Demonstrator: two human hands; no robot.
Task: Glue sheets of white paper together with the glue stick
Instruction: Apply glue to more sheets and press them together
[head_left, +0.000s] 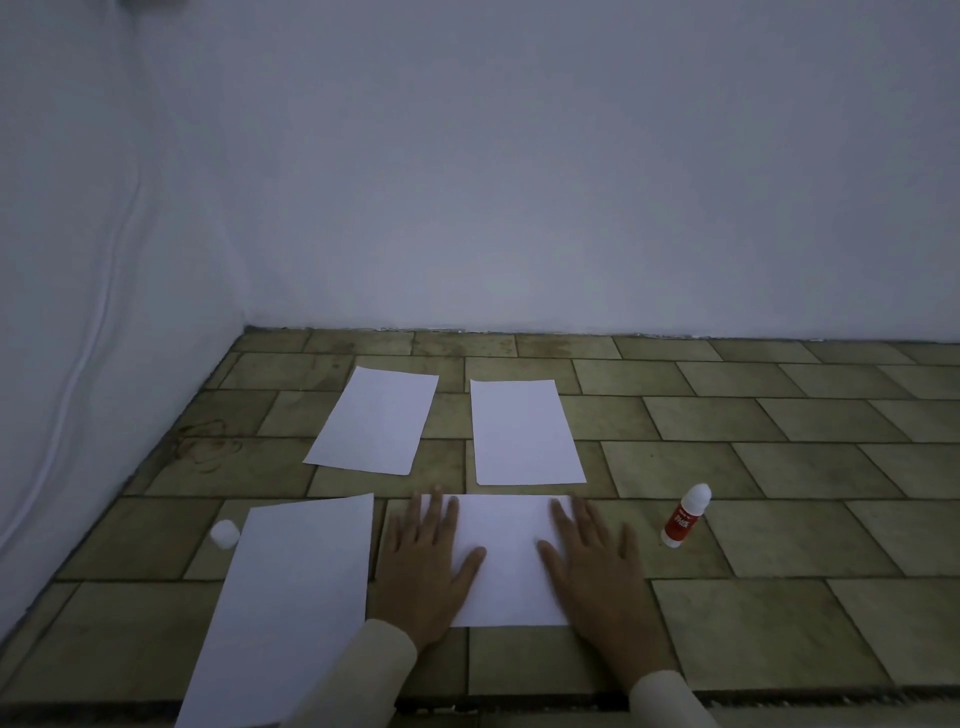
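Dim, bluish light fills a corner where two plain white walls meet; the olive-tan tiled floor, stained at far left, runs rightward.

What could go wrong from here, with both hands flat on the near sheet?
1. The glue stick stands upright just right of the right hand; a sideways sweep could topple it.
2. What looks like its cap lies away by the left sheet, so the glue may dry.
3. The left hand sliding could skew the near sheet.
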